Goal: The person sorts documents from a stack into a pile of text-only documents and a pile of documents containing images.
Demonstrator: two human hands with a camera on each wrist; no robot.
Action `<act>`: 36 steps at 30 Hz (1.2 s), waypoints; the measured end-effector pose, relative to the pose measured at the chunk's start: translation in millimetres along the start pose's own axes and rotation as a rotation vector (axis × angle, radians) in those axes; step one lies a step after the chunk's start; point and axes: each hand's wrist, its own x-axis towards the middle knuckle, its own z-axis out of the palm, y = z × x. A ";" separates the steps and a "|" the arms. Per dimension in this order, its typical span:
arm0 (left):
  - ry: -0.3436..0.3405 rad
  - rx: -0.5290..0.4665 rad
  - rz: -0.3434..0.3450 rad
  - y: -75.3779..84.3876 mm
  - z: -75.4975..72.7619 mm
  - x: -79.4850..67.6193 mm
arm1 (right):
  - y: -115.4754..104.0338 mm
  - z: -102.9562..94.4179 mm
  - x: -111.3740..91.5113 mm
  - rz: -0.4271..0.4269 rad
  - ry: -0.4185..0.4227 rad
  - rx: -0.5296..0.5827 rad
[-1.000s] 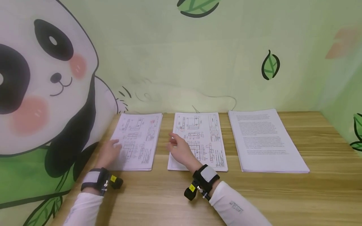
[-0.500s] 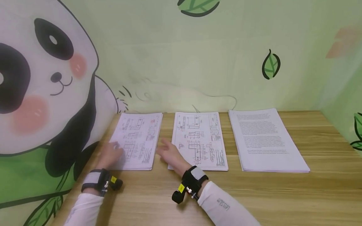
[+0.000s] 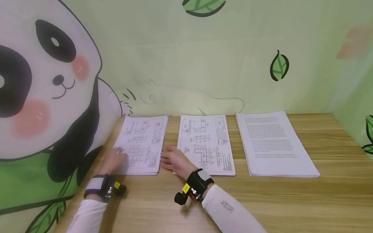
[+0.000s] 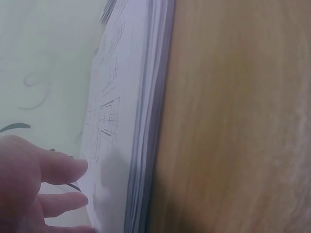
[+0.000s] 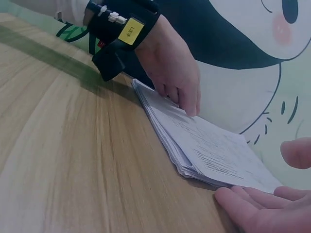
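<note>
At the left of the table lies a stack of printed technical drawings (image 3: 144,139). My left hand (image 3: 113,160) is over its left side, and in the right wrist view its fingertips come down at the top sheet. Along the stack's right edge stands my right hand (image 3: 176,160), fingers extended and the fingertips (image 5: 228,199) right beside the paper's edge. The right palm overlaps the lower left corner of a second stack of drawings (image 3: 208,139). In the left wrist view the thumb and fingers (image 4: 63,204) of the left hand are apart, with no sheet between them.
A third stack, of text pages (image 3: 269,142), lies on the right of the wooden table (image 3: 291,204). Behind the table hangs a pale green backdrop (image 3: 175,64) with a panda and leaves. Each wrist wears a strapped camera (image 3: 180,198).
My right hand has moved left and a little down, from over the middle stack to the right edge of the left stack. The left hand has hardly moved.
</note>
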 end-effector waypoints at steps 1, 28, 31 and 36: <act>0.002 0.000 0.000 -0.3 0.3 0.1 | -0.2 -0.1 0.6 0.009 0.001 0.011; 0.022 -0.049 0.013 5.8 12.1 -5.4 | -4.2 3.6 5.9 0.054 0.037 -0.044; 0.021 -0.055 -0.012 5.1 12.2 -4.1 | -3.7 3.2 5.9 0.052 0.033 -0.044; 0.018 -0.053 -0.047 4.3 14.6 -2.9 | -4.7 1.8 6.1 0.051 0.029 -0.048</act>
